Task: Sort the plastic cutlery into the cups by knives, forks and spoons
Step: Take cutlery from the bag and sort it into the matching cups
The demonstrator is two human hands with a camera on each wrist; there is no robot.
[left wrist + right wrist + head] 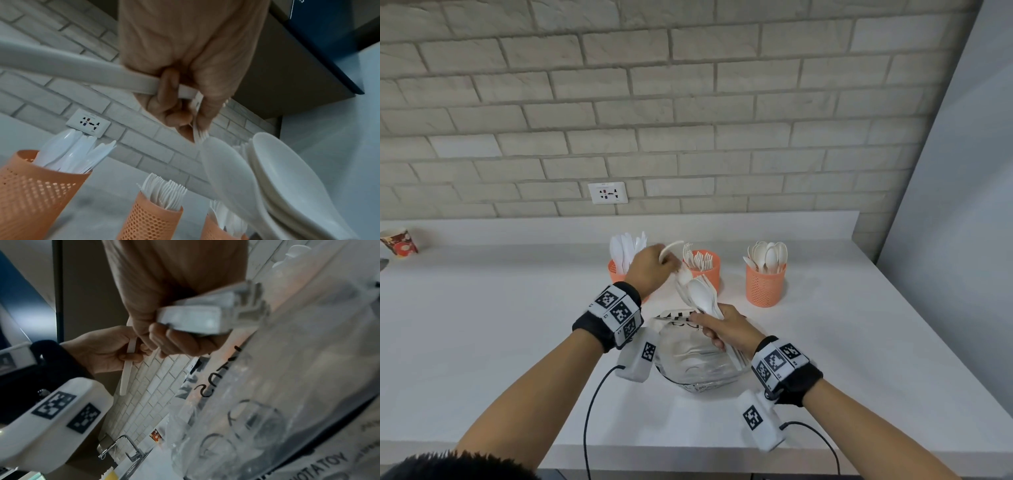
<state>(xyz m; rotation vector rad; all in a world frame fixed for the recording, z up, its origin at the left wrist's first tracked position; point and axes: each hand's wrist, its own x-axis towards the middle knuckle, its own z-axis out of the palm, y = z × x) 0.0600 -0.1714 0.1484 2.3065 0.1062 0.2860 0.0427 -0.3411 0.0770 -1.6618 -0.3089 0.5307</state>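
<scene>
Three orange mesh cups stand at the back of the counter: knives (616,270) on the left, forks (705,270) in the middle, spoons (765,284) on the right. My right hand (719,329) grips a bundle of white spoons and forks (698,294) by the handles, above a clear plastic bag (698,363). My left hand (671,267) holds one white cutlery piece (671,248) across its fingers. Its fingertips pinch fork tines (200,136) at the top of the bundle (287,178). The wrist views show the held handle (82,71) and the gripped handle ends (195,318).
A printed paper cup (400,243) stands at the far left of the white counter (482,325). A wall socket (607,192) sits in the brick wall behind the cups. A grey wall (962,205) closes the right side. A faucet (127,449) shows in the right wrist view.
</scene>
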